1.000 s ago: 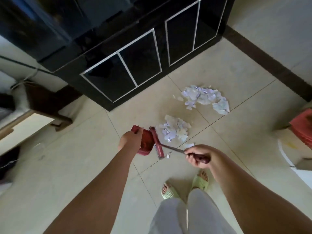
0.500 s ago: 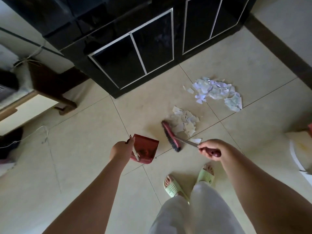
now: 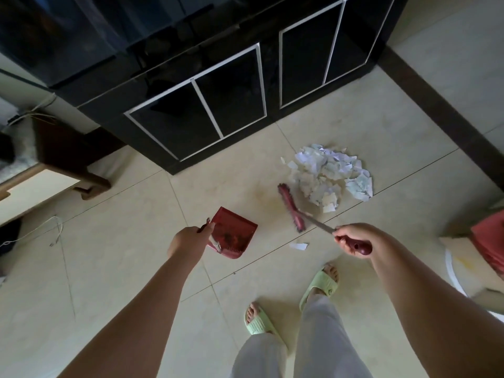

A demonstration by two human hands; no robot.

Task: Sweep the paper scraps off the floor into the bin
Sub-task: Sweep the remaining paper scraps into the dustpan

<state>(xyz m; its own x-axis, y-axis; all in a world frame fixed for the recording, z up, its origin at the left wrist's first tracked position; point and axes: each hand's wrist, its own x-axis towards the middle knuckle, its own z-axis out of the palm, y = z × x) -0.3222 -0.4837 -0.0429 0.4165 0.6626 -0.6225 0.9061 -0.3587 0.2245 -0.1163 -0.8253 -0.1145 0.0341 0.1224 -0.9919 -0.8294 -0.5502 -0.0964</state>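
Note:
A heap of white paper scraps [image 3: 330,174] lies on the tiled floor in front of the black cabinet. My right hand [image 3: 356,237] grips the dark red handle of a small broom; its red brush head [image 3: 291,207] rests on the floor against the left side of the heap. One stray scrap [image 3: 298,246] lies alone nearer my feet. My left hand [image 3: 189,240] holds a red dustpan [image 3: 233,233] by its handle, low over the floor and well left of the brush. The pan holds no scraps.
A black cabinet [image 3: 218,105] with white-framed doors stands just behind the scraps. A dark wooden furniture leg [image 3: 81,175] and a loose cord [image 3: 46,230] are at left. A red object [image 3: 489,241] and a white round rim [image 3: 452,274] sit at right. My feet wear green slippers [image 3: 319,285].
The brush has pushed the nearer small pile away into the far one, forming one heap. The dustpan has drifted left, apart from the brush, and one scrap stayed behind.

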